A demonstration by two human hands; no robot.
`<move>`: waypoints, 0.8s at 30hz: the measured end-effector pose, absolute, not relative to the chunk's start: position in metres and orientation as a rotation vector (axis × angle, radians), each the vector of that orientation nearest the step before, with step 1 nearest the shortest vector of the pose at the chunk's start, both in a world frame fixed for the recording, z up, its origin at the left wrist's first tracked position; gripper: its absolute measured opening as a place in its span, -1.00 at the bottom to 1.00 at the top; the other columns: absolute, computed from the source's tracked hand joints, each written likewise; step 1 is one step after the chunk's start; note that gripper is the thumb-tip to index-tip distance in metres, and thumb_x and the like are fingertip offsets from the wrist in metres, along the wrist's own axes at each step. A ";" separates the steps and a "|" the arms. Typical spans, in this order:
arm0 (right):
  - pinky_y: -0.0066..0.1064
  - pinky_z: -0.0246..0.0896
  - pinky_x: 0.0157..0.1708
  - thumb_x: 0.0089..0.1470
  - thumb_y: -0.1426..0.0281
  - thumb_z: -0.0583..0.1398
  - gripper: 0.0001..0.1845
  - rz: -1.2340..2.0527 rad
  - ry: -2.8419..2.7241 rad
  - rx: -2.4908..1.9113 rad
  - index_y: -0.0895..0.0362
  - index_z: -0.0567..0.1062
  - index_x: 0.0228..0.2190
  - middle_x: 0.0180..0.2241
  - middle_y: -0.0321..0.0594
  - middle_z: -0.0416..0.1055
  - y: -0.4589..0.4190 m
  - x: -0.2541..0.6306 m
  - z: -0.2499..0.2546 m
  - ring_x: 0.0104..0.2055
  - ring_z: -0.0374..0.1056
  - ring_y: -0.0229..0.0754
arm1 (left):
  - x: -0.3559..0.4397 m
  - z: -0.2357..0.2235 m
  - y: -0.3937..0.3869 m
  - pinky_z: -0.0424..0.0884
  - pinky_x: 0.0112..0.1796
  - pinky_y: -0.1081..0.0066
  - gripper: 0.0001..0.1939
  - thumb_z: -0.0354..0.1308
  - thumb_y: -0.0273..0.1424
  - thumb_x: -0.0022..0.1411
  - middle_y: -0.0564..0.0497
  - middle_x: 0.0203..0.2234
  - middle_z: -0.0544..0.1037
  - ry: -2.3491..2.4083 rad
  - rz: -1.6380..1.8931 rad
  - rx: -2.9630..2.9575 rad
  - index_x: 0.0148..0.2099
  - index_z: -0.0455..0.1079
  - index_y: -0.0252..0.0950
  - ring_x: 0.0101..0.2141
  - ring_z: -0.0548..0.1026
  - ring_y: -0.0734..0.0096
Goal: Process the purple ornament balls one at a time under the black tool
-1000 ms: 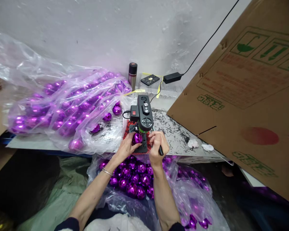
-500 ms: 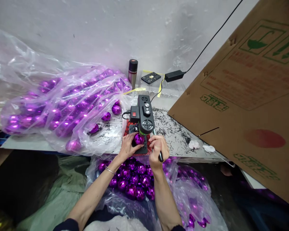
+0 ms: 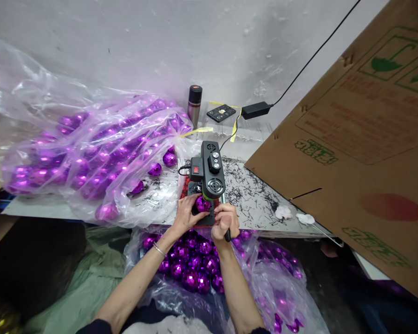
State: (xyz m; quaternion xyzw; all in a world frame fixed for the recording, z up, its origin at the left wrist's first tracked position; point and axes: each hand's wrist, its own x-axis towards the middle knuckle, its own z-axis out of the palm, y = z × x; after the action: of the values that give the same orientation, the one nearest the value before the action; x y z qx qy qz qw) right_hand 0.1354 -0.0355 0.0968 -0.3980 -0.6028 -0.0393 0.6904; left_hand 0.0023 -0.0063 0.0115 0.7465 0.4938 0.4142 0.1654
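A small black bench drill (image 3: 209, 168) with a red switch stands at the table's front edge. Under its head sits a faceted purple ball (image 3: 202, 204). My left hand (image 3: 186, 214) grips that ball from the left and holds it on the drill's base. My right hand (image 3: 225, 221) is closed around the drill's black lever handle (image 3: 227, 236), just right of the ball. Below both wrists lies an open plastic bag (image 3: 195, 266) of several purple faceted balls.
A big clear bag of purple balls (image 3: 90, 157) covers the table's left. A flask (image 3: 194, 99), a black remote (image 3: 221, 112) and a power adapter (image 3: 255, 110) stand by the wall. A large tilted cardboard box (image 3: 351, 153) fills the right. Black shavings (image 3: 247, 190) and white wads (image 3: 283, 212) litter the table.
My right hand has pulled the lever handle down and toward me, closer to the ball. My left hand keeps hold of the ball. The camera view has shifted slightly.
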 end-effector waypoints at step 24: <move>-0.36 0.27 -0.38 0.47 0.38 -0.02 -0.55 -0.013 -1.335 -0.898 0.05 0.30 -0.52 -0.48 -0.33 0.38 -0.037 0.137 0.122 -0.43 0.35 -0.28 | 0.004 0.020 0.004 0.50 0.17 -0.05 -0.36 0.52 -0.16 0.23 -0.23 0.12 0.67 1.375 1.145 1.985 0.28 0.48 -0.24 0.15 0.63 -0.10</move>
State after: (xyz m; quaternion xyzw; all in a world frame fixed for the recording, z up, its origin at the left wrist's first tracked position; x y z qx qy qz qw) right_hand 0.1367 -0.0370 0.1224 -0.4020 -0.5979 -0.0060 0.6934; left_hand 0.0040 0.0037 0.0205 0.7224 0.5006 0.4166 0.2325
